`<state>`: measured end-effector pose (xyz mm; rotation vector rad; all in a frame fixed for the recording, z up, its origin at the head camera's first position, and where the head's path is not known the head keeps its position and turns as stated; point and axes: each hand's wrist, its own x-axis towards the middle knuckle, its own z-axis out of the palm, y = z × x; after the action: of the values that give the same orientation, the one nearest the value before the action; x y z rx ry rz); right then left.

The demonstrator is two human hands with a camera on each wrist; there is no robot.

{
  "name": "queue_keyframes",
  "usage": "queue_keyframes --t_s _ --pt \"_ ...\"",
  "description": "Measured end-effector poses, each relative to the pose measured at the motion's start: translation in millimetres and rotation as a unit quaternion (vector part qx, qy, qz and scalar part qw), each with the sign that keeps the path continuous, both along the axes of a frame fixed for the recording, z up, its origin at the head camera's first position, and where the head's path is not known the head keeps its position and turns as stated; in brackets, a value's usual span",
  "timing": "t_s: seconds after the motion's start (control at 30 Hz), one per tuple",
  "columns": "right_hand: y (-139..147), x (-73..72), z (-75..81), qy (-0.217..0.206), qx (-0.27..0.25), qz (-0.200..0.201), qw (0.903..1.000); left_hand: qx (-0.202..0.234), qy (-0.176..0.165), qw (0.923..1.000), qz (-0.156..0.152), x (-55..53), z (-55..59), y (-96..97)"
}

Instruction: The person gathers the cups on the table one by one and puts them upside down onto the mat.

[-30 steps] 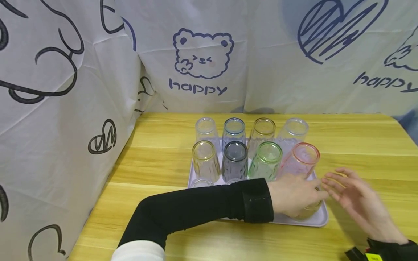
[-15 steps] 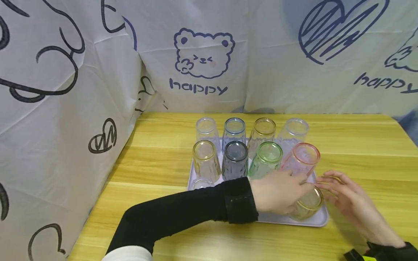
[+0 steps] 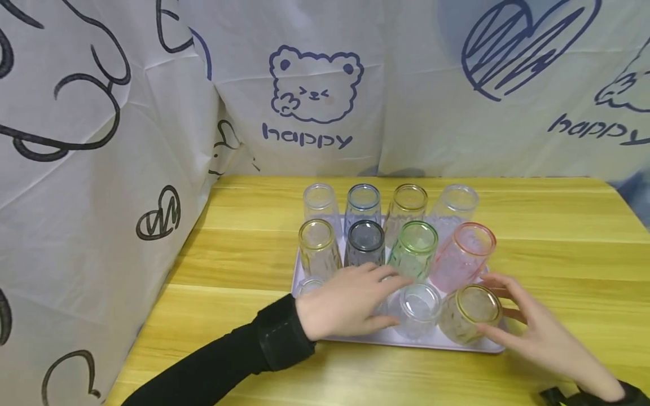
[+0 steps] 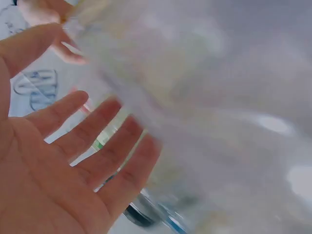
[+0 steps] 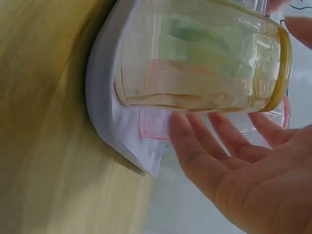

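Note:
My left hand [image 3: 350,299] hovers over the front row of glasses, fingers spread and loosely extended, with nothing in its grasp. Just right of its fingertips stands a clear glass [image 3: 420,310]. At the tray's front right corner is a yellow-tinted glass [image 3: 469,316], narrower end up. My right hand [image 3: 533,332] curves beside that glass, its thumb before it and fingers behind. In the right wrist view the fingertips [image 5: 180,126] lie at the yellow glass's [image 5: 204,63] side, while the thumb stands off. The left wrist view is blurred beyond the left palm [image 4: 53,170].
Behind stand a pink glass [image 3: 462,256], a green glass [image 3: 413,248], a dark grey glass [image 3: 365,242] and another yellow glass [image 3: 320,251]. A further row lines the back, including a blue-rimmed glass [image 3: 363,203]. All share a lilac tray [image 3: 365,336] on a wooden table [image 3: 244,242].
My left hand has moved left from the yellow glass at the front right, uncovering it and the clear glass beside it. My right hand has come slightly left and lower, around the yellow glass.

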<state>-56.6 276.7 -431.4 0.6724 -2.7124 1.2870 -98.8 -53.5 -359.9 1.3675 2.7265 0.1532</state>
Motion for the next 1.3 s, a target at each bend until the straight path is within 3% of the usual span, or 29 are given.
queue_keyframes --t_s 0.17,0.5,0.77,1.3 --pt "-1 2.7 -2.6 0.018 0.052 -0.006 0.9985 0.04 -0.035 0.9975 0.046 4.6 -11.3 -31.3" --pt "1 1.6 -14.8 0.014 0.047 -0.004 0.9988 0.111 -0.028 0.988 0.103 10.6 -30.3 -66.5" --pt "-1 2.2 -16.0 0.027 0.062 -0.019 0.9975 0.135 0.003 0.9823 0.13 13.7 -46.7 -74.8" --pt "-11 1.0 -15.0 0.055 0.063 -0.004 0.9964 0.156 0.015 0.9786 0.134 14.9 -51.2 -81.9"
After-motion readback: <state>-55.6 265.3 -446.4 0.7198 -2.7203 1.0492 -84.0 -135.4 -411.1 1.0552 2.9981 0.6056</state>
